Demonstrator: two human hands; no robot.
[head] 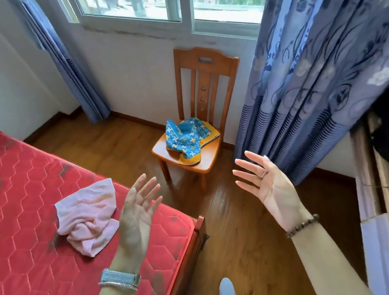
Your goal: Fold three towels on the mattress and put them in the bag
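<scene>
Your left hand is hovering palm-up over the mattress's right edge. Your right hand is hanging over the wooden floor, well apart from it. On both hands the fingers are stretching straight and spread, gripping nothing. You are looking at the red quilted mattress, which is filling the lower left, its corner lying just under your left hand. Beyond that corner, a wooden chair is standing against the wall below the window. A crumpled pink towel is lying unfolded on the mattress near its right edge, just beside your left hand. A blue-and-yellow patterned cloth is resting on the chair seat; you cannot tell whether it is the bag or a towel.
</scene>
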